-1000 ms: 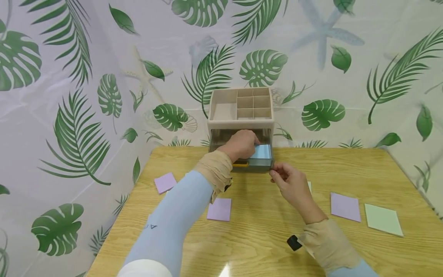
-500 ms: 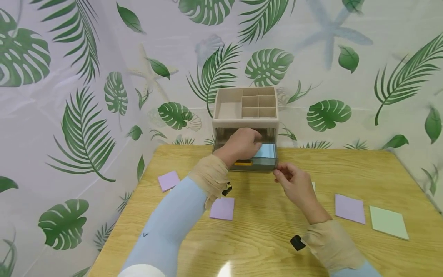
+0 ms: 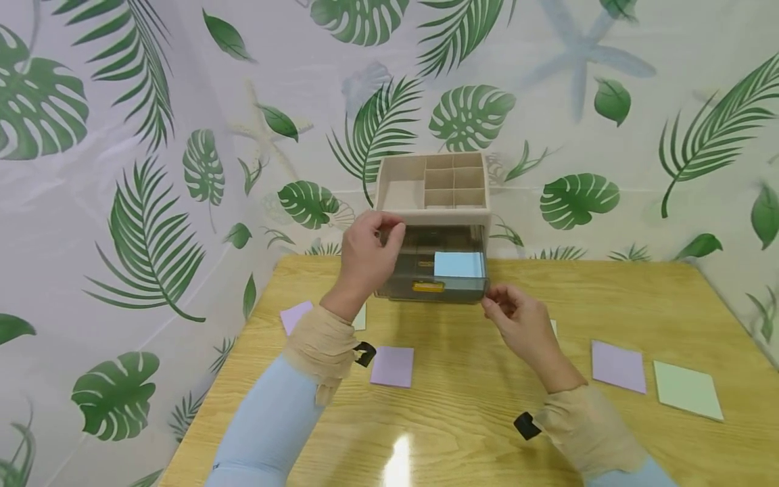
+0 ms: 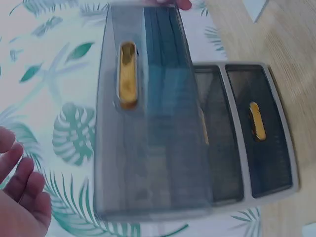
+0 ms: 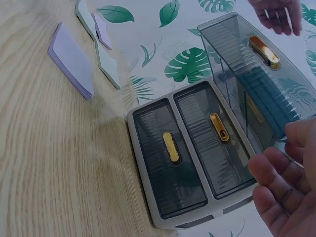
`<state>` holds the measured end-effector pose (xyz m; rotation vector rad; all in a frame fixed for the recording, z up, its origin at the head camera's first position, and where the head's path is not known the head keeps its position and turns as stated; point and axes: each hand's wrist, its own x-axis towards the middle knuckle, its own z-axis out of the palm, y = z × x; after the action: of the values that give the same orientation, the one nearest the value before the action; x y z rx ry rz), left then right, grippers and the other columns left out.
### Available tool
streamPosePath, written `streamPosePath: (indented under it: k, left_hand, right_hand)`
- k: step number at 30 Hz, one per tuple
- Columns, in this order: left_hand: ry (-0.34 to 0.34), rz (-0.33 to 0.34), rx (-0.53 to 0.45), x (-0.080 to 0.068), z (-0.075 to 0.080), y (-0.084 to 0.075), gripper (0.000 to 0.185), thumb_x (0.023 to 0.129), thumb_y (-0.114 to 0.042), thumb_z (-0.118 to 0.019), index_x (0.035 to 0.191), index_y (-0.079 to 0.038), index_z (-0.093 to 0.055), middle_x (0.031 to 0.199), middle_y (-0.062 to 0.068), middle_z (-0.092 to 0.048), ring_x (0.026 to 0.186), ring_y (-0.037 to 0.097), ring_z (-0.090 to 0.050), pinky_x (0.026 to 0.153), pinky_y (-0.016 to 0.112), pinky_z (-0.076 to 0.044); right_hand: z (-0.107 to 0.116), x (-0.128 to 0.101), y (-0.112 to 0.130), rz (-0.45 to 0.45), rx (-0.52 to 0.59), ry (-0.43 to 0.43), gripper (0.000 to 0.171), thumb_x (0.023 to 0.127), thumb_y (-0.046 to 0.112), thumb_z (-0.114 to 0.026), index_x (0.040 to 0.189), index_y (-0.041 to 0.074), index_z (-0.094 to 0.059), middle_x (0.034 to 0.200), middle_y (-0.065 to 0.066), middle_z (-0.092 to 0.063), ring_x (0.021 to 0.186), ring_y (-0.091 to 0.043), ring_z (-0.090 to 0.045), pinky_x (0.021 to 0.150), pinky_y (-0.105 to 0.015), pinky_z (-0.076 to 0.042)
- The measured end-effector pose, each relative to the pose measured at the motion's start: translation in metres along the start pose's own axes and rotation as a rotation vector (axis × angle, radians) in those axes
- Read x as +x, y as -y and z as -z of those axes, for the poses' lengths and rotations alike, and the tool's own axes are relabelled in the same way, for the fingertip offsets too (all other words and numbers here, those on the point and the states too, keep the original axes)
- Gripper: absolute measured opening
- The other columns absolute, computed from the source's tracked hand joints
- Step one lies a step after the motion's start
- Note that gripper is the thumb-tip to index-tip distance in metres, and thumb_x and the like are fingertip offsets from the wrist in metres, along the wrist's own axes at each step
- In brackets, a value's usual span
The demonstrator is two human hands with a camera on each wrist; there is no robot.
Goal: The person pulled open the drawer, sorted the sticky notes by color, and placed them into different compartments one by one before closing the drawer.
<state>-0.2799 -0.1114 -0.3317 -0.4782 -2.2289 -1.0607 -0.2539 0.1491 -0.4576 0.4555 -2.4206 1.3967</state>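
Blue pad in drawer, between hands

The organizer frame was plain cream; the extended drawer and the lower drawers were translucent smoke grey, with gold handles. The blue pad was a light shade, the lilac pads and pale green pads were unpatterned, and the table displayed a yellow-brown wood grain. The wall covering was white, printed with green palm fronds, monstera leaves, and blue-grey and beige starfish; the sleeves were light blue, the wrist wraps tan, and the wrist-mounted pieces black.
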Motion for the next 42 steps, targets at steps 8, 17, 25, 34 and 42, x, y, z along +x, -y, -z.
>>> streamPosePath:
  k: [8, 17, 25, 34, 42]
  left_hand:
    - [-0.129, 0.119, -0.044, -0.018, 0.014, 0.033, 0.023, 0.095, -0.026, -0.058, 0.100, -0.004, -0.064, 0.091, 0.009, -0.061, 0.084, 0.022, -0.056, 0.071, 0.032, -0.045]
    - [-0.007, 0.306, -0.129, -0.057, 0.005, 0.062, 0.045, 0.104, -0.042, -0.032, 0.101, -0.004, -0.056, 0.094, 0.007, -0.059, 0.089, 0.021, -0.058, 0.077, 0.037, -0.046]
    - [0.058, 0.237, -0.116, -0.077, -0.005, 0.075, 0.039, 0.104, -0.039, -0.034, 0.102, -0.007, -0.056, 0.088, 0.007, -0.057, 0.081, 0.023, -0.055, 0.071, 0.037, -0.045]
    - [0.097, 0.169, -0.094, -0.091, -0.015, 0.083, 0.033, 0.098, -0.038, -0.054, 0.101, -0.006, -0.059, 0.084, 0.003, -0.061, 0.077, 0.015, -0.058, 0.067, 0.032, -0.049]
    - [0.047, 0.162, -0.043, -0.090, -0.021, 0.082, 0.030, 0.095, -0.038, -0.061, 0.079, -0.013, -0.053, 0.067, -0.002, -0.053, 0.058, 0.012, -0.049, 0.054, 0.028, -0.041]
  right_hand:
    - [0.003, 0.006, 0.004, 0.018, -0.032, -0.029, 0.020, 0.096, 0.028, -0.061, 0.102, 0.009, -0.065, 0.087, 0.000, -0.067, 0.076, -0.011, -0.062, 0.065, -0.019, -0.049]
    - [0.004, 0.002, 0.003, 0.035, -0.032, -0.041, 0.018, 0.095, 0.024, -0.063, 0.100, 0.007, -0.066, 0.089, -0.002, -0.067, 0.077, -0.013, -0.062, 0.066, -0.015, -0.048]
    - [0.003, 0.004, 0.005, 0.077, -0.039, -0.067, 0.013, 0.093, 0.019, -0.067, 0.097, 0.007, -0.066, 0.087, -0.002, -0.067, 0.074, -0.011, -0.061, 0.064, -0.015, -0.048]
    - [0.001, 0.002, 0.001, 0.106, -0.047, -0.091, 0.009, 0.089, 0.014, -0.070, 0.094, 0.007, -0.067, 0.084, -0.001, -0.068, 0.071, -0.010, -0.061, 0.061, -0.014, -0.047]
    - [0.001, 0.004, 0.001, 0.123, -0.082, -0.114, 0.009, 0.088, 0.014, -0.072, 0.091, 0.007, -0.066, 0.082, -0.001, -0.067, 0.071, -0.010, -0.060, 0.061, -0.014, -0.046]
